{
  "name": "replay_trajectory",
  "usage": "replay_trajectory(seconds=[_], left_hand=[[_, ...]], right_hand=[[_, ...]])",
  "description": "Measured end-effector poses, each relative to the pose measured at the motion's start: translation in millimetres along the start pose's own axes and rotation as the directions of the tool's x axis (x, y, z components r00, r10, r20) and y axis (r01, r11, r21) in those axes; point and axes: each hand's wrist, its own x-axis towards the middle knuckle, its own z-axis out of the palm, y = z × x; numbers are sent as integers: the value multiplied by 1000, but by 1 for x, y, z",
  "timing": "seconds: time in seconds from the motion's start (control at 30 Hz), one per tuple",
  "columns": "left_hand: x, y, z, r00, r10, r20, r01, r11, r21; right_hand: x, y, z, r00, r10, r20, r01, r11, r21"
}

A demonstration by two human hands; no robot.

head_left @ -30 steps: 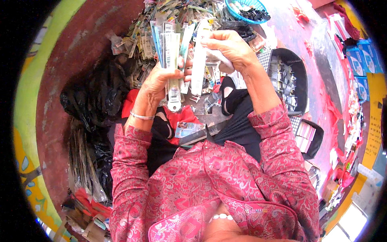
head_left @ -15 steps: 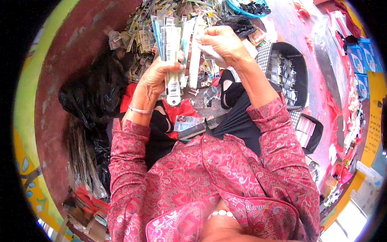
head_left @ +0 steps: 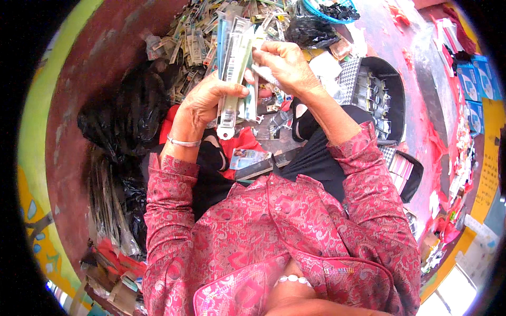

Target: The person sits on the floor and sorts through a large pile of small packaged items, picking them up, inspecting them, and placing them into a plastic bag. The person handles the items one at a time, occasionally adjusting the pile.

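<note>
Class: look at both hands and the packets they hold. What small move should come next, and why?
Probably the right hand should draw its packet clear of the bunch of long packets. The left hand grips the bunch fanned upright, while the right pinches one at its upper end, above the loose pile.

Loose heap of flat packaged strips (head_left: pixel 200 31) up top on the dark red floor (head_left: pixel 100 68). Black plastic bags (head_left: pixel 126 116) to the left of it, another black bag (head_left: pixel 311 29) at top centre under a blue basket (head_left: pixel 329 10) of dark bits. Open black case (head_left: pixel 377 100) with small metallic items on the right, second open case (head_left: pixel 406 174) below it. Blue boxes (head_left: pixel 474 84) stacked at far right. Cardboard scraps (head_left: pixel 113 279) lower left.
</note>
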Motion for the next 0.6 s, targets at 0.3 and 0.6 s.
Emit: replay_trajectory(seconds=[0.3,0.6], left_hand=[[-4,3,-1,996,15,-90,7,969,247],[8,-5,-23,970,154,-190,-159,987,-11]], right_hand=[[-6,-13,-10,981,-35,190,74,976,-204],[-9,-13,-8,946,173,273,-94,956,-278]])
